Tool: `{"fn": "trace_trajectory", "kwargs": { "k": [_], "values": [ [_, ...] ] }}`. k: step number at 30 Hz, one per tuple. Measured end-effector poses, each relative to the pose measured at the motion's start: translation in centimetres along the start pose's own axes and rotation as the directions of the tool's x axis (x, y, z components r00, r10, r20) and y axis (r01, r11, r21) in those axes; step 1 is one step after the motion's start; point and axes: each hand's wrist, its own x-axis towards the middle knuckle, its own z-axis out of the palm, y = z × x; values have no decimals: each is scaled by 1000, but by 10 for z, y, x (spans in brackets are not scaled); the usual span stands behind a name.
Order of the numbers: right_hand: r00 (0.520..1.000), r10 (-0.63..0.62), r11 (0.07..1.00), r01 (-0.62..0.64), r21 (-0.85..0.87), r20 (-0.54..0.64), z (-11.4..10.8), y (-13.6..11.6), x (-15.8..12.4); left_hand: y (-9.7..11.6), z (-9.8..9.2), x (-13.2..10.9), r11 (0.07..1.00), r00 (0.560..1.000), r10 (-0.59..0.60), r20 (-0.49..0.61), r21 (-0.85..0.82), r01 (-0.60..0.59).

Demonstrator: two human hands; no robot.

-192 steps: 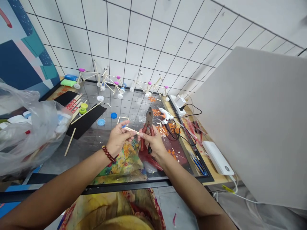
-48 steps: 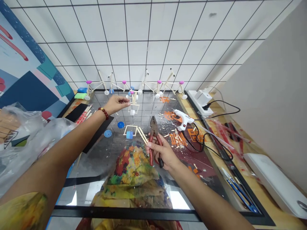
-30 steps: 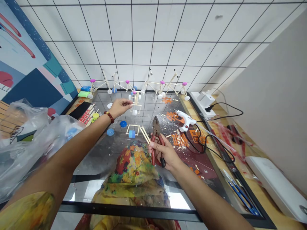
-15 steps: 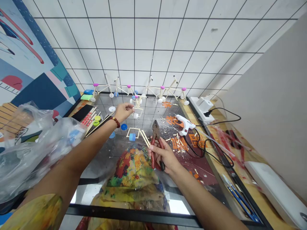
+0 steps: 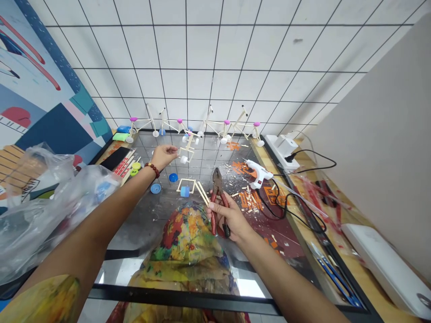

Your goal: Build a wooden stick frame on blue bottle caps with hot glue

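My right hand (image 5: 232, 220) is closed round red-handled pliers (image 5: 218, 188), whose jaws point away from me, and also holds a few pale sticks (image 5: 202, 194). Left of these sticks, a square stick frame (image 5: 186, 181) lies by a blue cap piece (image 5: 185, 192). My left hand (image 5: 164, 156) reaches over the far middle of the table, fingertips together beside a small stick model (image 5: 188, 146) with white wheels. Whether those fingertips grip part of the model cannot be made out.
Several stick models with pink tops (image 5: 226, 122) line the wall. A glue gun (image 5: 258, 172) and its cable lie right, near a power strip (image 5: 281, 154). Blue caps (image 5: 155, 188), a black phone-like slab (image 5: 116, 159) and plastic bags (image 5: 67, 202) are left.
My left hand has moved left and slightly away from the middle. The small stick model beside it now sits turned and a bit further left. My right hand still holds the pliers and sticks.
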Motion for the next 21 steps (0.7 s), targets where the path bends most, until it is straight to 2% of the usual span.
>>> {"fn": "trace_trajectory", "kwargs": {
  "k": [7, 11, 13, 15, 18, 21],
  "values": [
    [1000, 3, 1000, -3, -23, -2, 2, -1, 0, 2, 3, -2, 1000, 998, 8, 61, 21, -9],
    [997, 53, 996, -57, -72, -58, 2, -5, -3, 7, 8, -4, 1000, 998, 17, 63, 5, -17],
    [991, 74, 986, -89, -140, -112, -1, -9, -4, 9, 8, -9, 999, 999, 22, 28, -26, -21],
    [987, 44, 962, -83, -262, -152, -6, -16, -5, 11, 6, -17, 995, 999, 21, -44, -101, -25],
    [984, -82, 845, -17, -534, -160, -16, -29, -7, 15, -4, -30, 970, 991, -3, -132, -241, -29],
    [984, -146, 597, 3, -803, -105, -25, -41, -12, 16, -14, -36, 945, 986, -63, -157, -327, 9]
  ]
}}
